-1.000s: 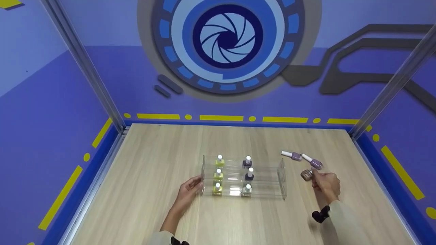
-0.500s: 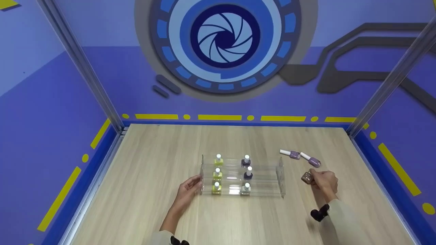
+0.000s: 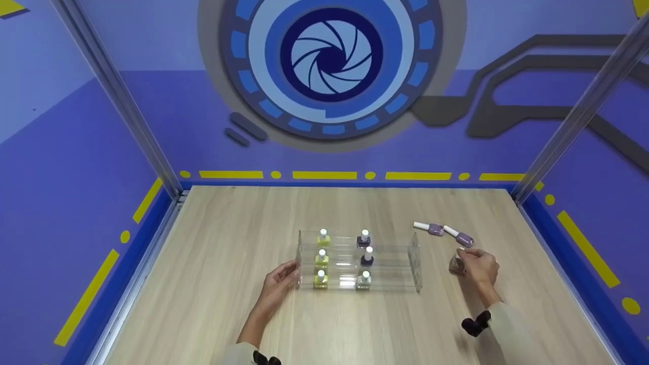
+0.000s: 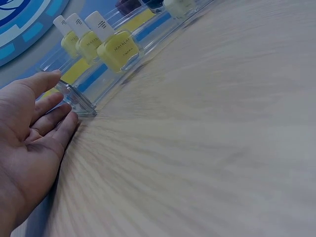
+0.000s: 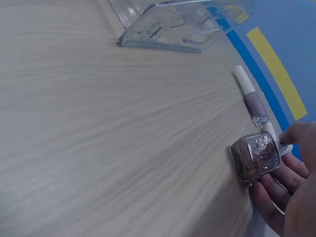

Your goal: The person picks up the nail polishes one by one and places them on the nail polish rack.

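My right hand [image 3: 480,267] pinches the white cap of a nail polish bottle [image 5: 255,155] with brown glitter in it. In the head view that bottle [image 3: 457,265] is tilted, its glass body toward the rack. To the left, my left hand [image 3: 278,283] touches the side panel of a clear acrylic rack [image 3: 345,263] with loosely bent fingers. Yellow nail polish bottles [image 4: 120,51] stand in a column on the rack's left. Further right on its tiers stand two dark bottles [image 3: 367,257] and a pale one [image 3: 363,281].
Two purple nail polish bottles [image 3: 430,228] lie on their sides beyond my right hand. The rack's right end panel [image 5: 170,27] stands between them and the tiers. A wooden table [image 3: 228,228] carries everything, with blue printed walls [image 3: 152,101] around it.
My right hand has tipped the glitter bottle more upright, its cap rising and its body swinging down. The left hand stays at the rack. The head view has shifted slightly.
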Tool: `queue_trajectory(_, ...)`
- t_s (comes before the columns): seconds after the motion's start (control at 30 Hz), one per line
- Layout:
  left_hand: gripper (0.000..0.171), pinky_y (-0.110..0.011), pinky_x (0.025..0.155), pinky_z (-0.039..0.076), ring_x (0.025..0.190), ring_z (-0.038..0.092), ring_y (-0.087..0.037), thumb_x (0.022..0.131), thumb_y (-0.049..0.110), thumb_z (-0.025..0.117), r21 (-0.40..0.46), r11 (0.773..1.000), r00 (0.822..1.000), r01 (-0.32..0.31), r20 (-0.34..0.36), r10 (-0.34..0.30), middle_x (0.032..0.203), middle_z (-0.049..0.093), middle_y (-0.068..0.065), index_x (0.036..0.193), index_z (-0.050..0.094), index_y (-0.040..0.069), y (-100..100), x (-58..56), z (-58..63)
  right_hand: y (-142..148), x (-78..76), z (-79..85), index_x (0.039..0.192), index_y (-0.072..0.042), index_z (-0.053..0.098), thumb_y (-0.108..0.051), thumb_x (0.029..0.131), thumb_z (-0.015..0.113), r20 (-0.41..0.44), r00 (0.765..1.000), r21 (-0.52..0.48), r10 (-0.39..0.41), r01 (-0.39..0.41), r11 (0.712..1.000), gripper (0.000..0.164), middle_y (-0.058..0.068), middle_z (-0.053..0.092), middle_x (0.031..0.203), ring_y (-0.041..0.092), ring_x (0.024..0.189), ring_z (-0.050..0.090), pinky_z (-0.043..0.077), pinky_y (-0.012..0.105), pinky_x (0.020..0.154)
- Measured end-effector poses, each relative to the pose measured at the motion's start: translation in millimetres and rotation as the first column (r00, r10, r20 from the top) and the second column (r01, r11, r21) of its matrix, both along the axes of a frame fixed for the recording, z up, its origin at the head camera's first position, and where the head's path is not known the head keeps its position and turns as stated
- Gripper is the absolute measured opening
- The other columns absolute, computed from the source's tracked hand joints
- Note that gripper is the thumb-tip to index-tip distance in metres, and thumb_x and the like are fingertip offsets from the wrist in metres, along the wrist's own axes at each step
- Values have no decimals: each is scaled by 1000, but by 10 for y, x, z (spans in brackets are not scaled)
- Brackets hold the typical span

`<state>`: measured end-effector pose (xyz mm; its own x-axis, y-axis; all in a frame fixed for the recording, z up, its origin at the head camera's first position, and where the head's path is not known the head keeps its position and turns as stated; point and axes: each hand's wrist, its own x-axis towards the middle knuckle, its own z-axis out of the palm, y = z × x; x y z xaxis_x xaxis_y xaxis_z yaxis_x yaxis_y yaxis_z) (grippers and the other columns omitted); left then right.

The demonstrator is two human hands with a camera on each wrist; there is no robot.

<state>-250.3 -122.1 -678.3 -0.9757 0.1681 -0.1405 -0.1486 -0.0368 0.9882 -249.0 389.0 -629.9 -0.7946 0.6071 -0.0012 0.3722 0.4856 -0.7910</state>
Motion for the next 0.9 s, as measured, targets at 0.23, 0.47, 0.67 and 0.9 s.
queue_trajectory(0.23, 54, -26, 113, 51, 142, 50, -30, 102, 30, 65, -10, 1000, 1000, -1, -10, 1, 152, 52, -19, 147, 51, 3, -1, 1, -7, -46, 34, 75, 109, 2, 74, -24, 93, 75, -94, 994, -19, 47, -49, 999, 31, 10, 79, 90, -3, 64, 59, 48, 10, 53)
queue_trajectory(0.47, 52, -28, 116, 48, 147, 45, -31, 103, 29, 62, -10, 1000, 1000, 18, -2, -18, 156, 48, -17, 149, 50, 6, -3, 8, 8, -115, 34, 239, 110, 4, 72, -21, 94, 75, -174, 979, -80, 106, -121, 989, 30, 0, 79, 84, -7, 65, 63, 52, 9, 56)
queue_trajectory(0.67, 51, -30, 119, 45, 150, 41, -32, 105, 27, 59, -21, 1000, 1000, 18, 10, -17, 158, 46, -16, 150, 48, 7, -17, 8, -5, -271, -18, 408, 111, 6, 71, -15, 94, 75, -267, 951, -129, 156, -195, 972, 27, -3, 78, 84, -6, 69, 69, 57, 8, 63)
queue_trajectory(0.9, 49, -29, 116, 48, 146, 46, -31, 104, 26, 61, 5, 1000, 1000, 12, -1, -12, 155, 50, -16, 147, 51, 6, 7, -9, -17, -431, -42, 617, 112, 4, 71, -14, 95, 73, -276, 934, -96, 229, -263, 960, 25, -5, 78, 87, -4, 74, 71, 57, 8, 66)
